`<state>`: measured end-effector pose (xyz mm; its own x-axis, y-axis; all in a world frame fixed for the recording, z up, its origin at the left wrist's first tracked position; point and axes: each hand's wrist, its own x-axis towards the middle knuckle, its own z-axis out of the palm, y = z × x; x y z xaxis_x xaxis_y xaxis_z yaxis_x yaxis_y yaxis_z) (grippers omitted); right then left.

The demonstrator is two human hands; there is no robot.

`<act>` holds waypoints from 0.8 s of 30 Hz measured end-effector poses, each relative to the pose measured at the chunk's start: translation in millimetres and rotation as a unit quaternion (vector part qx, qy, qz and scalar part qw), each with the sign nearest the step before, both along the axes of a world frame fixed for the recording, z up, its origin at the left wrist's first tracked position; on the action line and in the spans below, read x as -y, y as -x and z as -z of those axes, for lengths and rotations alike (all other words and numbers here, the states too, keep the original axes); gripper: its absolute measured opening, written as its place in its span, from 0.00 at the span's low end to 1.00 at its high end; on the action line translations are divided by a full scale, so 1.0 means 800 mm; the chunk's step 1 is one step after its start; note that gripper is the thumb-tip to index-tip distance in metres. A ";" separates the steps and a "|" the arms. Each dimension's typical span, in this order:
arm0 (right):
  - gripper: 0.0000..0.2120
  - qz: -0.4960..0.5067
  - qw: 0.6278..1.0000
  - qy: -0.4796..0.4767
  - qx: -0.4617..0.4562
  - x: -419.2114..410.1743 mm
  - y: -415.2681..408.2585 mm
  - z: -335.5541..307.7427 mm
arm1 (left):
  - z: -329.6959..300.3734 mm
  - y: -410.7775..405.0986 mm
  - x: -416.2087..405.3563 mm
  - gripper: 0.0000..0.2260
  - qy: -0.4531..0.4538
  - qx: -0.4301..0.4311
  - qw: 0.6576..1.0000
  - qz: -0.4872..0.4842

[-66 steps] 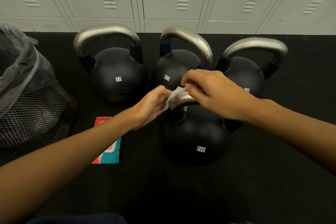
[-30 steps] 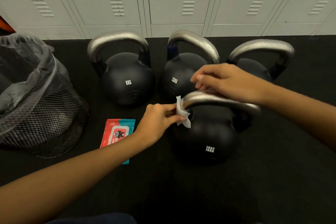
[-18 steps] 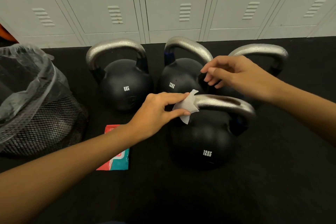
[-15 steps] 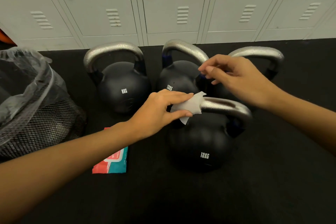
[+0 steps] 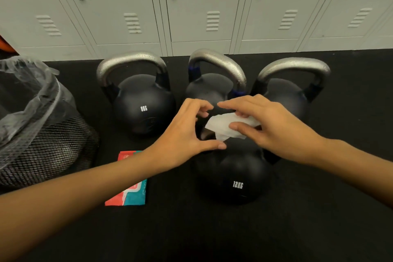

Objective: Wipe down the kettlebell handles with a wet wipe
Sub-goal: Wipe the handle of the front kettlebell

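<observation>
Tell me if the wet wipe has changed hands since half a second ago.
Yes. The wet wipe is now pinched by the right hand above the front 12KG kettlebell; before, the left hand pressed it on that kettlebell's handle.

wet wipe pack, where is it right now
In the head view the wet wipe pack lies on the black floor, left of the 12KG kettlebell, partly under the left forearm.

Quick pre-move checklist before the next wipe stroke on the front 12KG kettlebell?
1. Wet wipe in grip: ok, right hand pinches it.
2. Left hand free: ok, fingers open, holding nothing.
3. Wipe over the front 12KG kettlebell: ok.
4. Wipe wrapped round its handle: cannot tell, hands hide the handle.
5. Wipe pack within reach: ok, beside the kettlebell.
6. Bin ready: ok, lined, at left.
</observation>
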<state>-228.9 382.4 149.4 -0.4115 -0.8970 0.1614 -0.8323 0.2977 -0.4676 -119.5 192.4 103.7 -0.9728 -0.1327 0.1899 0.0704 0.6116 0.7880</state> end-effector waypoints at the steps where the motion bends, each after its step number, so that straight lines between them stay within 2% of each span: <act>1: 0.19 -0.007 1.000 -0.019 -0.009 -0.001 0.002 -0.002 | 0.005 -0.005 0.004 0.32 0.012 0.009 1.000 -0.004; 4: 0.15 0.006 0.999 -0.045 -0.002 -0.003 0.005 -0.006 | 0.016 -0.017 0.012 0.27 0.036 0.033 0.999 -0.007; 7: 0.12 0.063 0.991 -0.084 0.077 0.006 0.009 -0.016 | 0.019 -0.020 0.011 0.23 0.053 0.040 0.998 -0.002; 9: 0.12 0.070 0.986 -0.126 0.090 0.022 0.011 -0.020 | 0.020 -0.021 0.009 0.22 0.054 0.034 0.998 -0.006; 12: 0.22 0.043 0.972 -0.214 0.085 0.056 0.006 -0.025 | 0.018 -0.022 0.009 0.22 0.056 0.038 0.998 -0.006; 15: 0.20 -0.004 0.950 -0.314 0.002 0.086 0.004 -0.028 | 0.018 -0.023 0.009 0.23 0.061 0.047 0.997 -0.009; 17: 0.17 0.003 0.939 -0.344 -0.013 0.092 0.005 -0.031 | 0.020 -0.024 0.009 0.22 0.058 0.046 0.997 -0.014; 20: 0.18 0.034 0.927 -0.372 0.038 0.074 0.010 -0.041 | 0.023 -0.022 0.007 0.20 0.039 0.040 0.998 -0.025; 23: 0.28 0.087 0.912 -0.365 0.167 0.039 0.019 -0.054 | 0.020 -0.021 0.006 0.20 0.030 0.042 0.999 -0.018; 24: 0.29 0.102 0.907 -0.365 0.184 0.030 0.022 -0.057 | 0.019 -0.021 0.005 0.20 0.027 0.041 0.999 -0.016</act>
